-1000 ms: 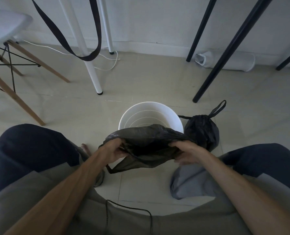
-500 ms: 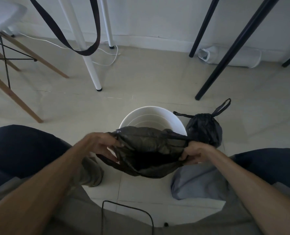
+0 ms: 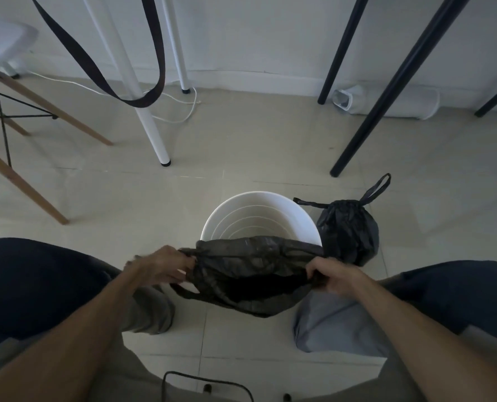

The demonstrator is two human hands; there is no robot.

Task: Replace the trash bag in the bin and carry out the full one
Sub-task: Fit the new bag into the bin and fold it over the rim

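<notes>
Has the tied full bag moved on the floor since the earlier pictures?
No. The tied full bag sits against the right side of the white bin, as it did one second ago. Its slight shift in the picture comes from the head camera moving.

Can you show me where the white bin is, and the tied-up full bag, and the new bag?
Bin [image 3: 273, 198]: head view, far rim.
Full bag [image 3: 347, 230]: head view, middle of its bulging side.
New bag [image 3: 253, 256]: head view, upper edge of its opened mouth.
</notes>
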